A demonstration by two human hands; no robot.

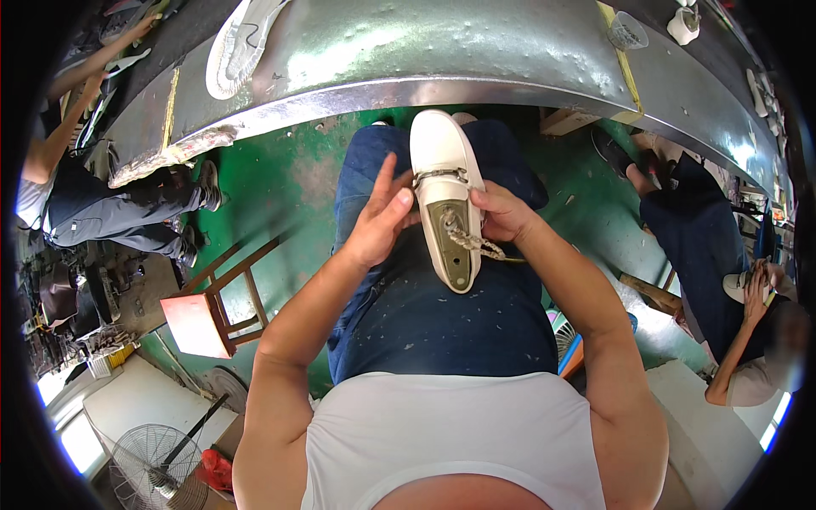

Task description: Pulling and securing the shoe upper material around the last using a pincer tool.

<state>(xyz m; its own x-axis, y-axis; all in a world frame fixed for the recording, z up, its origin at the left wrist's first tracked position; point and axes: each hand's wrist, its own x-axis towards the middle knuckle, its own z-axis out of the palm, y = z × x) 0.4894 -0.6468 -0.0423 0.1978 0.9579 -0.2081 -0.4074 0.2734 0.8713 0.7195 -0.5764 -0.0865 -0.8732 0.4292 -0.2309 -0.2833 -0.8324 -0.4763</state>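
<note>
A cream loafer [442, 149] with a metal ornament across its front and an olive insole is held over my lap, toe pointing away from me. My right hand [507, 214] grips its right side, thumb on the opening's rim and fingers partly hidden beneath. My left hand [381, 223] is at the left side, thumb by the ornament and index finger raised off the shoe. Its other fingers reach against or behind the shoe, partly out of sight. A braided cord [463, 240] comes out of the opening and trails over the right edge.
Ahead runs a metal-topped bench [476, 51], with a white shoe [238, 51] and a clear cup [627, 31] on it. A wooden stool [200, 323] stands left, a fan [157, 467] behind it. Co-workers sit at left and right; the right one's hand [752, 297] touches a shoe.
</note>
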